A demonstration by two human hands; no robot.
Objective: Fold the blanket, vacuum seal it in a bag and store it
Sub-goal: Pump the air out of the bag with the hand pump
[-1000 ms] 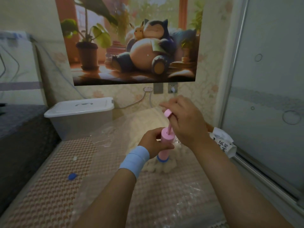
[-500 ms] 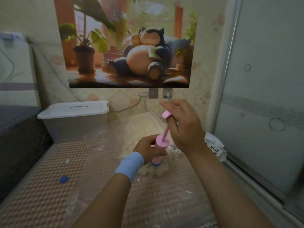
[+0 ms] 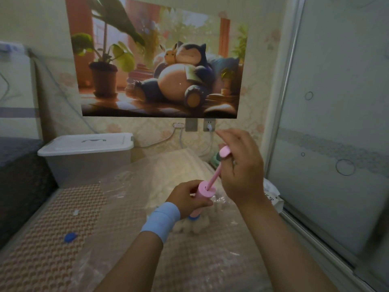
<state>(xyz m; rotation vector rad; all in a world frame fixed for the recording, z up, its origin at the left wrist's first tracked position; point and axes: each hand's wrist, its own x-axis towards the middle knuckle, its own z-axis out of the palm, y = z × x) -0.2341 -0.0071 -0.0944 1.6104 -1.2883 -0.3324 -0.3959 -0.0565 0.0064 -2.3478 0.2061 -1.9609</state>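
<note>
A clear vacuum bag [image 3: 130, 186] lies across the patterned mat, with a cream folded blanket [image 3: 179, 171] inside it. A pink hand pump [image 3: 203, 197] stands upright on the bag's blue valve [image 3: 192, 218]. My left hand [image 3: 187, 197], with a light blue wristband, grips the pump's barrel. My right hand [image 3: 240, 165] holds the pump handle [image 3: 224, 151], and the thin pink rod is drawn well out of the barrel. The bag plastic puckers around the valve.
A white lidded storage box [image 3: 88, 152] stands at the back left against the wall. A small blue cap [image 3: 70, 237] lies on the mat [image 3: 52, 239] at the left. A dark bed edge [image 3: 19, 178] runs along the left, a glass sliding door [image 3: 336, 144] along the right. A white printed bag [image 3: 272, 197] lies by the door.
My right hand has pulled the pump handle upward, so more of the rod shows above the barrel. My left hand has kept its grip on the barrel.
</note>
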